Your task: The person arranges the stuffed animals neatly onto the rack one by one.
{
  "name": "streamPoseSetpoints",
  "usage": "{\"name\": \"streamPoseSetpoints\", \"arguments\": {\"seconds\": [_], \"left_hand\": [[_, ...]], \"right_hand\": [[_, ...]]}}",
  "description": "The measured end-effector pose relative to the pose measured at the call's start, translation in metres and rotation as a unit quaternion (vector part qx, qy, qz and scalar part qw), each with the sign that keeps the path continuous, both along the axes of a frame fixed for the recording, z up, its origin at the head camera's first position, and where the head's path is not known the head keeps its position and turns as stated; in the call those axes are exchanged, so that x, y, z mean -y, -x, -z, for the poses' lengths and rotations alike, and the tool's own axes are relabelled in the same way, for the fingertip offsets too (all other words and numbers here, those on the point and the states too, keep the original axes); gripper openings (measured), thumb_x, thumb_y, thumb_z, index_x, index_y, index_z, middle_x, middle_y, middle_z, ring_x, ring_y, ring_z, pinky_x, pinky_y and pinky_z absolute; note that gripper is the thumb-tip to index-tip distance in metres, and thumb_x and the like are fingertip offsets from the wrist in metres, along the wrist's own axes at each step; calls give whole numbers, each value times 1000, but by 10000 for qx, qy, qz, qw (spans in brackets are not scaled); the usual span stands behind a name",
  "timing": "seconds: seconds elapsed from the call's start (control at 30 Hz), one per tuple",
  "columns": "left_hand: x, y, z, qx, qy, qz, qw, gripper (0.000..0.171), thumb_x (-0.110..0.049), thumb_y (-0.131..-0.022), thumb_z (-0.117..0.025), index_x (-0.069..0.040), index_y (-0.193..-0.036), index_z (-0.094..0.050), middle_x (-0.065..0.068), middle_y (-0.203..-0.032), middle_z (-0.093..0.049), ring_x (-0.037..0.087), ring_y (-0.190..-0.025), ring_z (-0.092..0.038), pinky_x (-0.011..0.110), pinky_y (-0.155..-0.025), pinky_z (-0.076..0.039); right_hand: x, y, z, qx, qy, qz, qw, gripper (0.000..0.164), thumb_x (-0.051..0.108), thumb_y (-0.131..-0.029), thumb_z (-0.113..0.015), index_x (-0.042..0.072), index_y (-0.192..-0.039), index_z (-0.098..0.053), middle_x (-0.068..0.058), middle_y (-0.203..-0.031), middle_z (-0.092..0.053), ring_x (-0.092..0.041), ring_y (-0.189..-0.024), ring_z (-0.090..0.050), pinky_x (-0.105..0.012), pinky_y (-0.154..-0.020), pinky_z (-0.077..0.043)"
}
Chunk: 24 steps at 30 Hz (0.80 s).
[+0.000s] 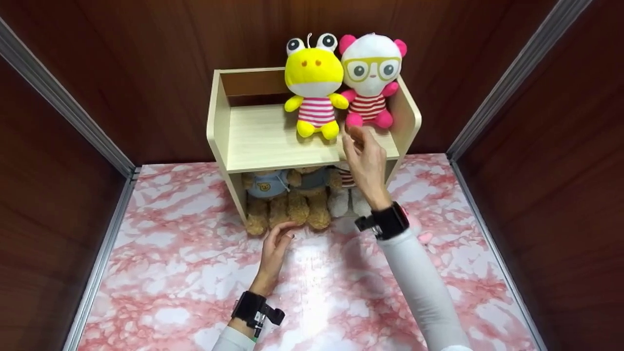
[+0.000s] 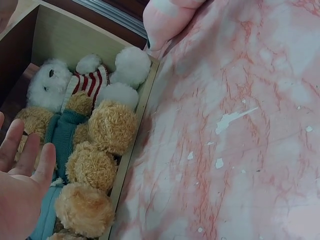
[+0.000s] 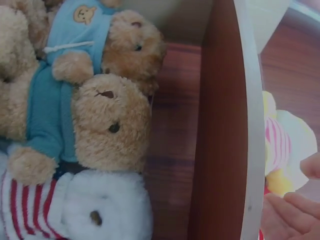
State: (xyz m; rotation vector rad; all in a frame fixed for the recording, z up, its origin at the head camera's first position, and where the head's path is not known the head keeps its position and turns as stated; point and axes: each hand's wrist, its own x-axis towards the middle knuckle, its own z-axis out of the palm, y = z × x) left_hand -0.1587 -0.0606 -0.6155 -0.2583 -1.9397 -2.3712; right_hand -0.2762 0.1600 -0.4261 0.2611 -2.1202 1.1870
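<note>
A yellow frog plush (image 1: 316,68) in a striped top sits on the upper board of a small pale wooden shelf (image 1: 261,146). Beside it, at the right wall, sits a pink-and-white panda plush (image 1: 371,51) with yellow glasses. My right hand (image 1: 365,158) is just in front of them, over the board's front edge, its fingers loosely bent and holding nothing. Lower down, my left hand (image 1: 274,251) hovers before the bottom compartment with relaxed fingers and nothing in them. Inside sit two brown teddy bears (image 3: 112,125) in blue tops and a white plush (image 2: 50,85) in red stripes.
A pink plush (image 2: 167,20) lies on the floor right of the shelf, mostly hidden by the right arm in the head view. Pink-and-white marbled flooring (image 1: 161,273) spreads in front. Dark wood panels (image 1: 546,161) enclose the sides and back.
</note>
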Motion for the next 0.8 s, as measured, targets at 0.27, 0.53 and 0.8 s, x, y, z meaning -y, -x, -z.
{"name": "streamPoseSetpoints", "arguments": {"seconds": [0.27,0.53,0.8], "left_hand": [[7,3,4,-174,75,8,9998,32,2,-106,-48,11,-135,-56,30,-137,-58,31,-130,-57,43,-110,-46],[9,3,6,-114,13,-29,9999,33,-4,-106,-53,12,-135,-56,28,-137,-59,44,-131,-51,30,-106,-45],[14,3,10,-218,-68,-53,9997,31,-1,-106,-52,13,-133,-57,36,-137,-55,46,-132,-52,29,-109,-45]], "right_hand": [[-27,-23,20,-343,647,-425,9964,23,9,-100,-69,-4,-119,-72,-16,-115,-75,-24,-102,-72,-31,-91,-58],[-40,-46,25,-593,695,-502,9946,20,-5,-96,-68,-11,-115,-72,-24,-110,-74,-30,-96,-73,-23,-88,-57],[-52,-74,24,-800,493,-235,9953,16,-12,-95,-65,-13,-109,-72,-24,-105,-75,-17,-96,-72,-19,-88,-54]]}}
